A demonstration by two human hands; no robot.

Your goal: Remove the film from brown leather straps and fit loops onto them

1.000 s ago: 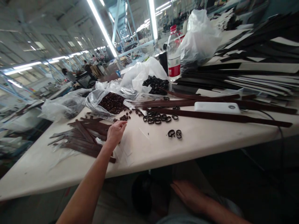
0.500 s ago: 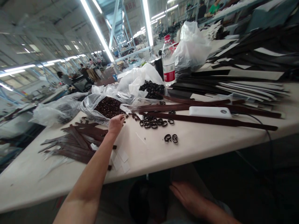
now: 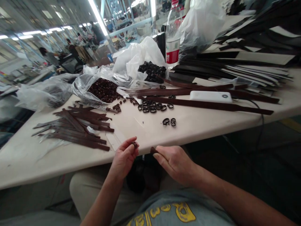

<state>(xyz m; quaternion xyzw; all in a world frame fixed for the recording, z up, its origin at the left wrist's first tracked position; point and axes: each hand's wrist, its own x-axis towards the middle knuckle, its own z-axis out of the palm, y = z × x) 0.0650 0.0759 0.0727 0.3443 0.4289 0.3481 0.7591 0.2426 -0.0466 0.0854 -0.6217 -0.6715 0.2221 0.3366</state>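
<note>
My left hand (image 3: 124,156) is closed on a small brown loop (image 3: 134,144), pinched between thumb and fingers just over the table's front edge. To its right, my right hand (image 3: 175,161) grips a brown strap (image 3: 153,150); only the strap's end shows past the fingers. The two pieces are apart. A bag of small brown loops (image 3: 103,89) lies open at the back left, with a few loops spilled before it. Brown strips (image 3: 77,128) are piled on the left of the table (image 3: 131,125). Black rings (image 3: 152,106) lie in a cluster near the middle.
Behind stand a bottle (image 3: 172,47) and a bag of black pieces (image 3: 151,70). A white device (image 3: 210,96) with a cable rests among long brown straps at the right. Black strips (image 3: 254,72) cover the back right. People sit far off at the left.
My left hand has come back from the bag of brown loops to the front edge, holding a loop. My right hand has risen from my lap with a strap end showing. The view has tilted down.
</note>
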